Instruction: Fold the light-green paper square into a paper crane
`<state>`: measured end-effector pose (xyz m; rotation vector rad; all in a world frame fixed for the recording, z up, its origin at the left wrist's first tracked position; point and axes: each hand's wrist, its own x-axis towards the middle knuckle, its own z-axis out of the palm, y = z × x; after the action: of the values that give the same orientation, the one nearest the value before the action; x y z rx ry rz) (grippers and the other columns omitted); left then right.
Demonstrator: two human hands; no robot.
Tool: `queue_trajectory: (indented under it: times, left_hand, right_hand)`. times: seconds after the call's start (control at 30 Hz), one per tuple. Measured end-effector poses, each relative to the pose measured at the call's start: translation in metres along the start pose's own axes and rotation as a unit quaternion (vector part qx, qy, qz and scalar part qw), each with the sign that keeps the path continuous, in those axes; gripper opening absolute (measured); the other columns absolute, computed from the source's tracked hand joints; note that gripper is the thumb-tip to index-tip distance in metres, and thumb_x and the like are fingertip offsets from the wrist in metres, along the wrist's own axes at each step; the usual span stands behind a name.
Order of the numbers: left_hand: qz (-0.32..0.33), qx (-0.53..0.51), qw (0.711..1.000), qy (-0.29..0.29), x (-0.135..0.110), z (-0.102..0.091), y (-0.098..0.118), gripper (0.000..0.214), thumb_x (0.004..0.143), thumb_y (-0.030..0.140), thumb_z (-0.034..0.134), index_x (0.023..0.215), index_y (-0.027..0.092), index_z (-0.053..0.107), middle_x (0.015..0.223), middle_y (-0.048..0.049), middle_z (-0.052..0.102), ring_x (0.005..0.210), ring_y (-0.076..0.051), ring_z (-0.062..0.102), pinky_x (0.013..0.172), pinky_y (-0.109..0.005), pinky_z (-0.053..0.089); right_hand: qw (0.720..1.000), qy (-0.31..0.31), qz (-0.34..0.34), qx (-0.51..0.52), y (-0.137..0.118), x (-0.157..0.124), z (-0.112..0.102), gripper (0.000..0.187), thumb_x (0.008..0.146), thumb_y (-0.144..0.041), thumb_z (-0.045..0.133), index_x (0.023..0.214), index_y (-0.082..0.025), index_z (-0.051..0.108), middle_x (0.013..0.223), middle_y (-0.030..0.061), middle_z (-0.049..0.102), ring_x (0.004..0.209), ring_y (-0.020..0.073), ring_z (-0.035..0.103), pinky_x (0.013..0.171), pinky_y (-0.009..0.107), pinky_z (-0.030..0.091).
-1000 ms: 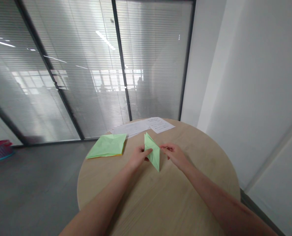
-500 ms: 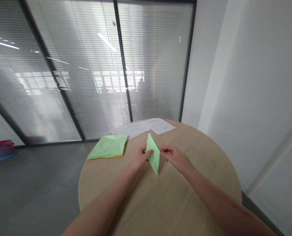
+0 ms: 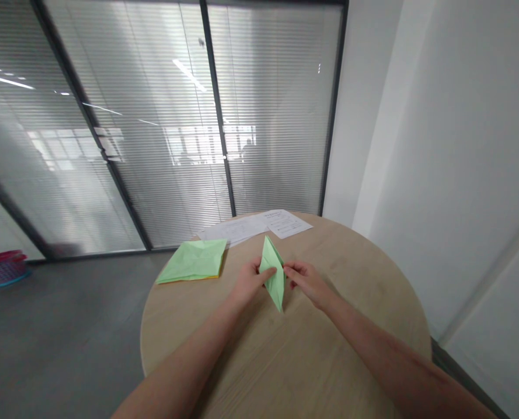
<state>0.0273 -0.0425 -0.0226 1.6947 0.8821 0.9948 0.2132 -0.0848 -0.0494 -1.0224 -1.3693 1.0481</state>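
A folded piece of green paper, shaped like a narrow diamond, is held above the round wooden table. My left hand grips it from the left, thumb across its front face and the other fingers behind. At the paper's right corner is my right hand, with thumb and forefinger pinched together on the edge. The fingertips behind the paper are hidden. To the left lies a stack of green paper sheets, with a yellow-orange edge showing underneath.
White printed sheets lie at the table's far edge. Beyond stands a glass partition with blinds; a white wall rises on the right. A pink and blue basket sits on the floor at far left.
The right hand's fingers have closed in on the paper's right corner, and its thumb has shifted. The left hand keeps its hold, and the paper stays almost in place.
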Motion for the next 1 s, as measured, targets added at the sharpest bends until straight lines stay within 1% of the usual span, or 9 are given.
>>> queue_trajectory:
  times: [0.2,0.33,0.47,0.57,0.7,0.77,0.83,0.93,1.0]
  left_hand:
    - [0.024,0.038,0.999,0.018,-0.001,0.001,0.004,0.032,0.072,0.041,0.072,0.087,0.013,0.069,0.077,-0.0040,0.068,0.069,-0.019,0.060,0.064,-0.029,0.047]
    - [0.046,0.076,0.996,0.023,-0.003,0.005,0.006,0.028,0.076,0.042,0.068,0.082,0.014,0.069,0.076,-0.0039,0.067,0.071,-0.019,0.058,0.065,-0.029,0.045]
    - [0.054,0.088,0.994,0.025,-0.005,0.009,0.005,0.036,0.083,0.049,0.061,0.076,0.015,0.068,0.068,-0.0023,0.063,0.065,-0.017,0.054,0.060,-0.027,0.041]
    - [0.057,0.087,0.994,0.017,-0.006,0.010,0.005,0.042,0.084,0.054,0.059,0.071,0.015,0.067,0.063,-0.0013,0.060,0.062,-0.016,0.051,0.058,-0.026,0.038]
    - [0.057,0.088,0.994,0.012,-0.008,0.009,0.007,0.044,0.082,0.055,0.061,0.070,0.014,0.068,0.062,-0.0021,0.061,0.061,-0.016,0.051,0.058,-0.027,0.038]
    - [0.053,0.088,0.995,0.007,-0.008,0.007,0.009,0.043,0.080,0.055,0.064,0.071,0.013,0.070,0.065,-0.0032,0.063,0.063,-0.017,0.053,0.059,-0.027,0.039]
    - [0.050,0.088,0.995,-0.001,-0.008,0.006,0.010,0.041,0.076,0.054,0.068,0.073,0.013,0.072,0.069,-0.0042,0.066,0.066,-0.018,0.055,0.062,-0.028,0.041]
    - [0.045,0.080,0.996,-0.012,-0.007,0.005,0.010,0.041,0.072,0.053,0.072,0.076,0.013,0.074,0.073,-0.0054,0.069,0.069,-0.019,0.057,0.065,-0.028,0.043]
    - [0.038,0.069,0.997,-0.022,-0.007,0.005,0.009,0.042,0.072,0.053,0.071,0.078,0.012,0.074,0.074,-0.0064,0.070,0.069,-0.020,0.058,0.064,-0.029,0.044]
  right_hand:
    - [1.000,-0.015,-0.011,0.008,-0.005,-0.003,0.004,0.041,0.077,-0.054,0.070,0.096,-0.018,0.066,0.082,0.0020,0.062,0.072,0.0146,0.057,0.059,0.025,0.045]
    - [1.000,-0.009,-0.014,0.015,-0.004,-0.003,0.009,0.039,0.075,-0.051,0.072,0.093,-0.020,0.057,0.076,-0.0012,0.058,0.065,0.0129,0.055,0.054,0.024,0.044]
    - [1.000,0.015,-0.014,0.016,-0.003,-0.002,0.011,0.042,0.072,-0.049,0.074,0.088,-0.024,0.045,0.068,-0.0059,0.052,0.058,0.0127,0.053,0.050,0.024,0.044]
    - [0.999,0.029,-0.005,0.012,-0.004,-0.002,0.012,0.044,0.071,-0.049,0.075,0.088,-0.025,0.041,0.066,-0.0069,0.053,0.056,0.0133,0.054,0.049,0.024,0.043]
    - [0.999,-0.006,0.020,0.032,-0.007,-0.004,0.012,0.044,0.073,-0.052,0.073,0.095,-0.023,0.049,0.070,-0.0033,0.061,0.058,0.0137,0.056,0.051,0.024,0.043]
    - [0.999,-0.024,0.033,0.034,-0.009,-0.004,0.011,0.043,0.073,-0.055,0.073,0.091,-0.020,0.055,0.071,-0.0013,0.063,0.059,0.0134,0.057,0.053,0.024,0.043]
    - [0.998,-0.028,0.040,0.028,-0.010,-0.005,0.010,0.042,0.072,-0.056,0.073,0.085,-0.019,0.059,0.070,-0.0007,0.063,0.060,0.0132,0.057,0.054,0.024,0.044]
    - [0.999,-0.023,0.037,0.015,-0.011,-0.005,0.010,0.039,0.072,-0.055,0.074,0.082,-0.019,0.063,0.070,-0.0006,0.064,0.061,0.0136,0.058,0.056,0.024,0.044]
    - [0.999,-0.029,0.038,0.005,-0.012,-0.005,0.010,0.037,0.072,-0.052,0.075,0.080,-0.019,0.063,0.069,-0.0006,0.064,0.061,0.0139,0.058,0.057,0.025,0.043]
